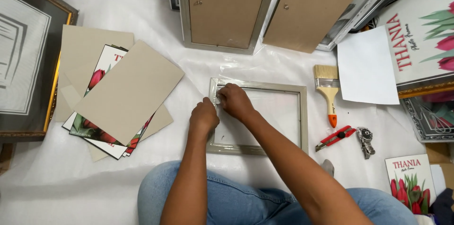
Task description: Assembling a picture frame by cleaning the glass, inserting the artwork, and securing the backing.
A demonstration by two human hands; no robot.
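A silver-grey picture frame [302, 111] lies flat on white sheeting in front of my knees. Both hands rest on its upper left corner. My left hand [204, 117] is curled on the frame's left rail. My right hand [235, 100] presses with closed fingers on the top left corner, close beside the left hand. What the fingertips pinch there is hidden by the hands.
A stack of beige backing boards [127, 92] and tulip prints lies at left, beside a gold-edged framed picture [23, 54]. Two frames stand back-side up at top [222, 7]. At right lie a paintbrush [328, 92], white sheet [366, 66], red utility knife [335, 138], wristwatch [365, 141] and more tulip prints.
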